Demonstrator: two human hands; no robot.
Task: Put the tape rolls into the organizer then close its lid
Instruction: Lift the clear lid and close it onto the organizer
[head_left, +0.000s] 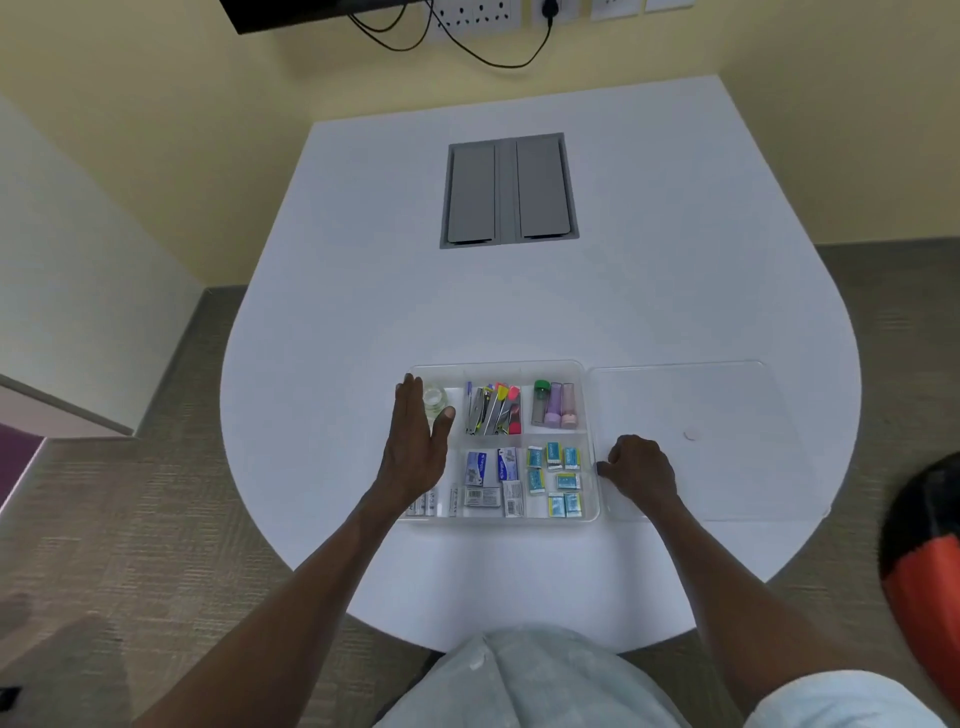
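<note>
A clear plastic organizer (592, 415) sits on the white table near the front edge, divided into compartments. Its clear lid (727, 415) lies flat on the table to the right. A clear tape roll (435, 399) lies in the far-left compartment. My left hand (415, 441) is stretched flat over that compartment, fingers apart, thumb touching the roll, and it hides most of the left side. My right hand (641, 467) rests curled at the organizer's right wall, where the lid begins; whether it grips the edge is unclear.
Other compartments hold staplers and clips (493, 410), small bottles (556, 405), staple boxes (491, 467) and blue eraser packs (558, 475). A grey cable hatch (509, 189) sits in the far table. An orange-and-black object (924, 571) is at the right edge.
</note>
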